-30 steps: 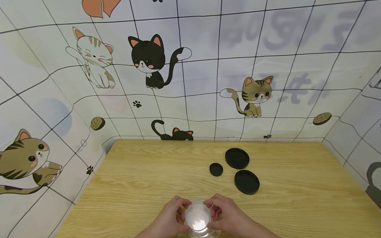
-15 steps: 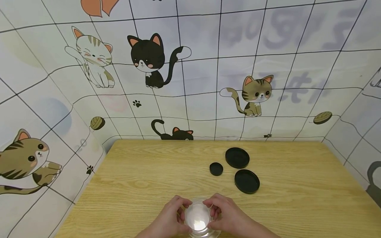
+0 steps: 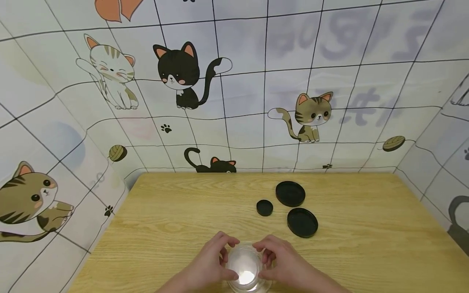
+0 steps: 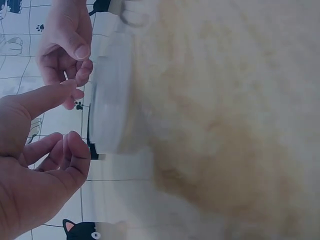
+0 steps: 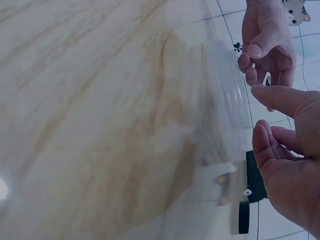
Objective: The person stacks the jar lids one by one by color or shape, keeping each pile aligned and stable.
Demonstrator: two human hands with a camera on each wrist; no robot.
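Clear round containers [image 3: 244, 264], apparently stacked, stand at the table's near edge; in both wrist views the clear stack [image 4: 112, 100] is blurred. My left hand [image 3: 212, 262] is at its left side, fingers loosely bent and thumb by the rim. On the other side my right hand [image 3: 283, 260] mirrors it. The wrist views show the fingers [image 4: 77, 155] of the left hand and those [image 5: 262, 142] of the right a little off the clear wall, gripping nothing. Three black round lids lie beyond: a small lid [image 3: 264, 207], a larger lid [image 3: 290, 193] and another large lid [image 3: 302, 222].
The wooden table [image 3: 176, 215] reaches back to a cloth wall [image 3: 249, 97] printed with cats and grid lines. Similar cloth hangs at both sides. The lids lie right of centre, past the right hand.
Both hands have eased slightly apart and away from the clear containers, their fingertips lifting off the rim. The lids have kept their places; the head view has shifted a little.
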